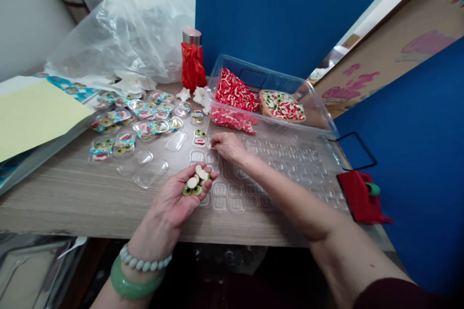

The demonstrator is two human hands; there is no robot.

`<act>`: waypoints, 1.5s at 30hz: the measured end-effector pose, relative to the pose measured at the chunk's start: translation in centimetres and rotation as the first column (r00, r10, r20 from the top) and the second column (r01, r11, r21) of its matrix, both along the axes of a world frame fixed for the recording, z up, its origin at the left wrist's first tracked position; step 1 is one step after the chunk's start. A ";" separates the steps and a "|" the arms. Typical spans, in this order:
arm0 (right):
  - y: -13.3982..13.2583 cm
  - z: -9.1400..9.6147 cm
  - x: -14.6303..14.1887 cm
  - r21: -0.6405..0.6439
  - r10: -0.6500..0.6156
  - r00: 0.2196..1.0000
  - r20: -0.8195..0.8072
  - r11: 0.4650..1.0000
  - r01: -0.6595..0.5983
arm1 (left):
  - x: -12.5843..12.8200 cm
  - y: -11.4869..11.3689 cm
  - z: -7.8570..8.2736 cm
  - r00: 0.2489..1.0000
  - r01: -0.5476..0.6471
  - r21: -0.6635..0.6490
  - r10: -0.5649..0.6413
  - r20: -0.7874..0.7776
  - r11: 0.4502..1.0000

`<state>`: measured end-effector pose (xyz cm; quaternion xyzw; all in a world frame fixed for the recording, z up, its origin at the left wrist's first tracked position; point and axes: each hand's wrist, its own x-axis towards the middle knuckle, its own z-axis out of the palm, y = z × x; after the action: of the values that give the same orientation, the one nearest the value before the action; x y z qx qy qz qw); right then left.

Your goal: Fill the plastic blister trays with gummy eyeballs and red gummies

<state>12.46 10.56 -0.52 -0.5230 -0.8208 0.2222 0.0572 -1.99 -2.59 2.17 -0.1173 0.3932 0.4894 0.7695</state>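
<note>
My left hand (181, 195) is palm up and cupped around several eye-shaped candies (193, 182), some green-rimmed with dark pupils, others showing pale backs. Farther forward, my right hand (228, 147) reaches down over rows of clear plastic blister shells (221, 195), its fingertips pinched together. Something reddish shows at those fingertips, too small to name. Just left of them, one filled shell (199, 138) contains two green eye candies above a red-and-white mouth-like candy. Empty clear shells spread across the table beneath and right of my right arm.
Packed candy shells with printed labels (148, 111) cluster at left beside loose clear lids (150, 174). A clear bin (319, 123) at the back contains red-and-white candies (235, 89) and a bowl of mixed candies (282, 106). A red tape dispenser (358, 198) sits at the right edge.
</note>
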 end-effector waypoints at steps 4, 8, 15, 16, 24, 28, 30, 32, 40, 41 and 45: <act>0.0 -0.5 -0.2 0.097 -0.008 0.991 0.131 0.995 -0.005 | -0.2 0.0 0.0 1.000 -0.011 0.005 0.011 -0.007 1.000; -1.7 0.2 0.2 0.188 -0.019 0.999 -0.046 0.982 0.027 | -0.2 0.1 0.0 1.000 -0.022 0.015 0.022 0.002 1.000; -7.5 4.5 0.5 -0.012 0.203 0.913 -0.354 0.975 -0.221 | 0.7 0.3 -0.8 0.995 -0.085 0.150 0.091 -0.029 0.985; -7.8 4.8 0.5 -0.013 0.201 0.928 -0.313 0.976 -0.216 | 0.9 0.2 -0.9 0.995 -0.076 0.163 0.085 -0.050 0.984; -8.2 4.3 1.4 -0.057 0.177 0.957 -0.231 0.979 -0.195 | 1.9 -0.5 -2.3 0.987 0.008 0.186 0.022 -0.157 0.983; -5.6 2.6 1.6 -0.143 -0.077 0.873 -0.481 0.990 0.008 | 1.7 0.3 -1.6 0.984 0.026 0.150 0.001 -0.177 0.988; -2.9 1.5 1.6 -0.147 -0.216 0.817 -0.535 0.976 0.162 | 1.5 0.6 -1.0 0.983 0.013 0.102 0.006 -0.185 0.995; 0.0 0.6 1.5 -0.096 -0.260 0.835 -0.484 0.965 0.245 | 1.3 0.8 -0.5 0.984 0.005 0.068 0.007 -0.178 0.998; 3.6 -1.4 -0.1 0.055 -0.175 0.980 -0.093 0.982 0.180 | 0.5 1.3 -0.7 0.986 -0.035 0.045 0.042 -0.162 0.998; 3.5 -1.5 -0.2 0.091 -0.180 0.982 -0.050 0.979 0.184 | 0.5 1.3 -0.7 0.985 -0.041 0.050 0.049 -0.164 0.998; 2.8 -1.5 0.0 0.211 -0.206 0.978 0.023 0.958 0.196 | 0.3 1.5 -0.9 0.983 -0.061 0.071 0.073 -0.169 0.996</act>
<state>12.46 13.38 -2.05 -0.5998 -0.7832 0.1164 0.1152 -1.67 -1.14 1.31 -0.0623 0.4376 0.5359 0.7193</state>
